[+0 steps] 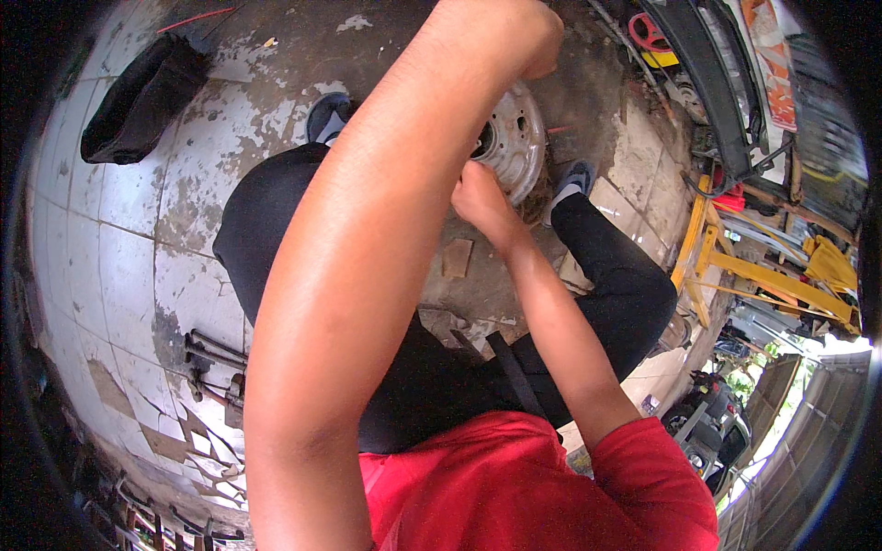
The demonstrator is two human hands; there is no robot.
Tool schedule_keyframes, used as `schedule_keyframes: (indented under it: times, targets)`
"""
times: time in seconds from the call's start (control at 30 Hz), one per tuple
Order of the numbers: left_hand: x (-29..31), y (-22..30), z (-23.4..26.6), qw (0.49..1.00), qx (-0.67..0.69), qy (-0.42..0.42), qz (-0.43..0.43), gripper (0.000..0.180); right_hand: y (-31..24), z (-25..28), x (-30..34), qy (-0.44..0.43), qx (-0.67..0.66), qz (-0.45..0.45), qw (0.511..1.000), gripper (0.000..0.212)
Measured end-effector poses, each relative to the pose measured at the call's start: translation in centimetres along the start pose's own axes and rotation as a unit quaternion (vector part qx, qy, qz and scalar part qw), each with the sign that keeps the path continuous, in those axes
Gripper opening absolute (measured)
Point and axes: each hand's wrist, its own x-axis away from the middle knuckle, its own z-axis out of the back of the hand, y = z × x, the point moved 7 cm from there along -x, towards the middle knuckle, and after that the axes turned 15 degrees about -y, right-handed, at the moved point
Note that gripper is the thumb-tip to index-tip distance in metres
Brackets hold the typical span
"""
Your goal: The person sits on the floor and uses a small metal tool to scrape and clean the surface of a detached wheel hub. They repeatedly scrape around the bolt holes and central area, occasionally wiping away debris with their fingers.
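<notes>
A round grey metal wheel rim [522,147], with holes around its middle, lies on the floor between my feet. My left arm reaches up across the view and covers part of the rim. At the upper edge my left hand [537,37] is closed, above and beyond the rim; whatever its fingers grip is hidden. My right hand [482,200] is closed beside the near left side of the rim, close to its centre opening. The fingertips are tucked out of sight, so I cannot make out what is in them.
A black bag-like item [145,101] lies on the worn tiles at the upper left. Metal tools [216,354] rest by my left leg. A yellow metal frame [735,266] stands on the right, below a black car part [707,73]. A brown scrap [457,258] lies between my legs.
</notes>
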Motion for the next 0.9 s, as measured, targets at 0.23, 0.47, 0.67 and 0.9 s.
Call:
schedule_keyframes:
  times: [0.23,0.47,0.67,0.9]
  targets:
    - [0.7,0.2,0.2,1.0,0.021,0.005,-0.009,0.026,-0.5,-0.3,-1.6,0.062,-0.013,0.035,0.997,0.037]
    - [0.7,-0.1,0.1,1.0,0.021,-0.001,0.001,0.03,0.8,0.3,0.4,0.006,0.002,-0.027,1.0,0.035]
    - [0.2,-0.1,-0.2,1.0,0.016,0.012,-0.001,0.032,-0.9,-0.4,-0.7,0.076,-0.129,0.036,0.988,0.033]
    - [-0.7,-0.1,-0.6,0.999,-0.001,0.036,0.004,0.035,0.1,0.7,1.8,-0.011,-0.026,-0.076,0.997,0.034]
